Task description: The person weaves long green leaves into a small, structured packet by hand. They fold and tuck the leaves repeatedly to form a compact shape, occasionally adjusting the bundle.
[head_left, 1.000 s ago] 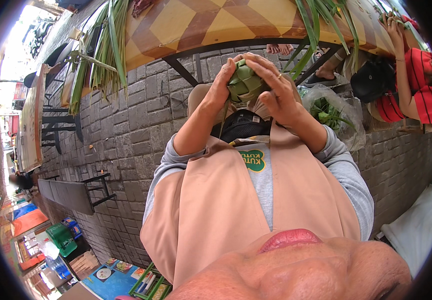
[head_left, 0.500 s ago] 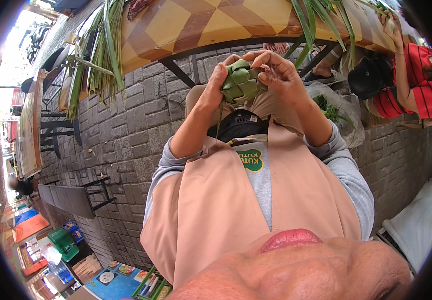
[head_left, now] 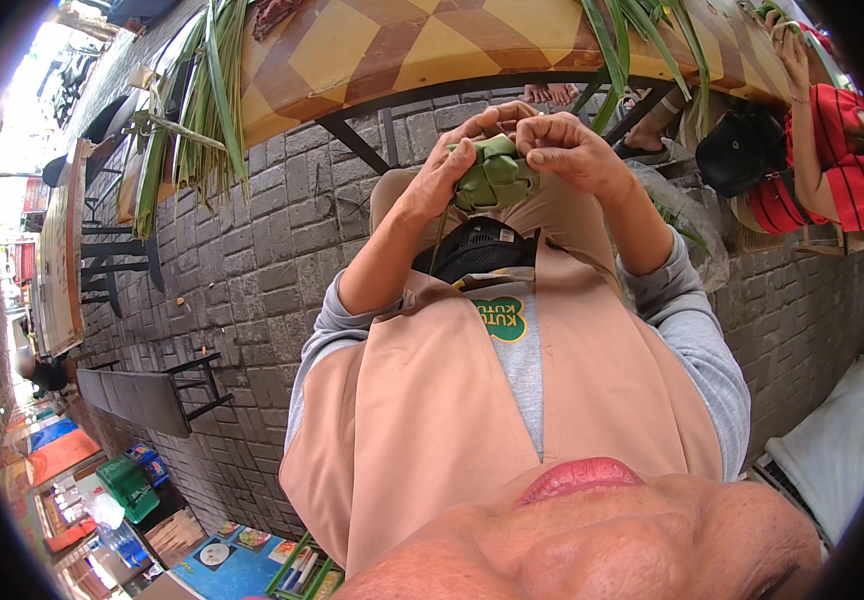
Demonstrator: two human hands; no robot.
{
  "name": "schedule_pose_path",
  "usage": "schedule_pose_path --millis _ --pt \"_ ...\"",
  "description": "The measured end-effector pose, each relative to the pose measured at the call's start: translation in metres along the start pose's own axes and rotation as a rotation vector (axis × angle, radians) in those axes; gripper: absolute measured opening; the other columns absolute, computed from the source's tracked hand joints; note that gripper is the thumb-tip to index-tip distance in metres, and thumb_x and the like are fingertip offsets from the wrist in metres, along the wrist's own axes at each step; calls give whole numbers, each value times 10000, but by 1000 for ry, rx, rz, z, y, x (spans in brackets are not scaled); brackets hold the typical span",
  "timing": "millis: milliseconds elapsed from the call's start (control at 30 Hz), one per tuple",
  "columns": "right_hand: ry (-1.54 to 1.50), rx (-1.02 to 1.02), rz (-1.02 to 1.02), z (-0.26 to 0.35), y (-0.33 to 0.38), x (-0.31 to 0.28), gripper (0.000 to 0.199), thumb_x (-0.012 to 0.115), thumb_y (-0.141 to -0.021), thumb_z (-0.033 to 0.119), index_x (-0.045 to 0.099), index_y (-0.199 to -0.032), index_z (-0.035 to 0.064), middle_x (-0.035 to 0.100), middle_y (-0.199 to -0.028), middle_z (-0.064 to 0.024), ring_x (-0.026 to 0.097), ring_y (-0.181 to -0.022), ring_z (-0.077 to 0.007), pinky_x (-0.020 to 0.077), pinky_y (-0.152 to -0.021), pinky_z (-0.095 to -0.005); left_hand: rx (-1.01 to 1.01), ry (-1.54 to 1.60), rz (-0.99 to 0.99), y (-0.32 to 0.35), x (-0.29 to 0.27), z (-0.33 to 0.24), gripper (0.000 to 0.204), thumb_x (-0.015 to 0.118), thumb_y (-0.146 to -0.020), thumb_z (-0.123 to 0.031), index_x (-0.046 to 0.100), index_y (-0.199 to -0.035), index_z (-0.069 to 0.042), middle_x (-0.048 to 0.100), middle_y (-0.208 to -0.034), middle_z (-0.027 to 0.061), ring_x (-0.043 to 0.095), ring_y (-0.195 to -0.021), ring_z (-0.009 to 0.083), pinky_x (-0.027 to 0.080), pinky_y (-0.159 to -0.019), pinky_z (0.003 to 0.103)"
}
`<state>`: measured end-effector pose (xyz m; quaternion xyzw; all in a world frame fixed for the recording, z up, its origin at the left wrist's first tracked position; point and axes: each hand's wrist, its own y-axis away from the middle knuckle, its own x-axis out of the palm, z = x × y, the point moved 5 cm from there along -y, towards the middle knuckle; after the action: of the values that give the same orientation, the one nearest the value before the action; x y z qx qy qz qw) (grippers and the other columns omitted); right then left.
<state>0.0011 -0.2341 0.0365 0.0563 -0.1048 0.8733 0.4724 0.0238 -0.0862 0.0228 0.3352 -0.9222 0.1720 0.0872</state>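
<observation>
Over lap (head_left: 577,225) | left hand (head_left: 442,178) grips woven pouch (head_left: 495,182) | right hand (head_left: 580,155) pinches it | lettered green shirt print (head_left: 502,320)

So both hands are up near the top middle of the frame, pretty close together. Left hand (head_left: 444,178) is cupped, thumb along the near side, the other fingers (head_left: 487,122) arching over toward the right. Right hand (head_left: 584,158) is bent in a loose pinch, thumb and index tips close together, pointing left. Can't really tell if the two hands touch. Left forearm (head_left: 382,248) slants up and right, right forearm (head_left: 644,228) slants up and left, both bare, wrists angled inward.
</observation>
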Motion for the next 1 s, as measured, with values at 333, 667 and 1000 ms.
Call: schedule_pose_path --millis 333,667,1000 --pt "-121 -136 -67 -6 -5 6 210 661 -887 256 509 -884 112 471 -1256 -76 445 -1002 -97 366 -843 -252 24 -5 28 -6 7 6 666 438 -926 -600 514 -1179 11 572 -1022 42 529 -958 115 437 -848 249" --pt "859 -471 -188 35 -3 45 456 709 -794 146 499 -1186 49 506 -1264 -158 510 -1147 -300 390 -977 -388 -51 13 -220 -4 0 4 715 331 -942 -636 483 -1215 6 581 -1069 75 527 -1050 127 446 -899 267" --pt "341 -520 -642 8 -1 -14 399 675 -805 -4 513 -1167 33 504 -1226 -102 483 -1140 -184 377 -992 -315 -229 -527 -249 11 -18 -12 290 593 -933 -219 504 -1104 -1 578 -897 54 577 -615 79 461 -536 224"
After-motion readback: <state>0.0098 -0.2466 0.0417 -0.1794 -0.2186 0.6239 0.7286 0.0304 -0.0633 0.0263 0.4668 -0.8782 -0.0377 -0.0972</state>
